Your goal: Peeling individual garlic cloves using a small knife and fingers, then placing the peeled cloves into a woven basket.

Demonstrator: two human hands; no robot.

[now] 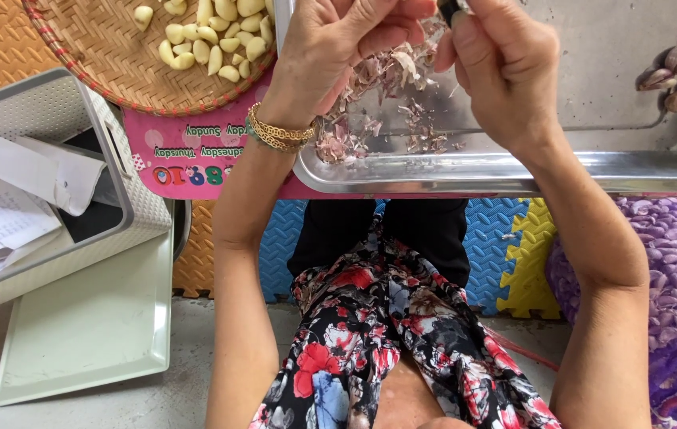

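Above the steel tray, the left hand pinches a small, light, papery-skinned garlic clove; the right hand grips a dark-handled tool.

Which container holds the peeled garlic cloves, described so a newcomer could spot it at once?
Start at the steel tray under both hands, then look past its left edge. There sits the round woven bamboo basket with a red-stitched rim, holding pale peeled cloves. Unlike the tray, it holds no purple skins.

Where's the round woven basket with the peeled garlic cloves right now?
In the head view, the round woven basket sits top left on the pink mat, beside the left hand and the steel tray.
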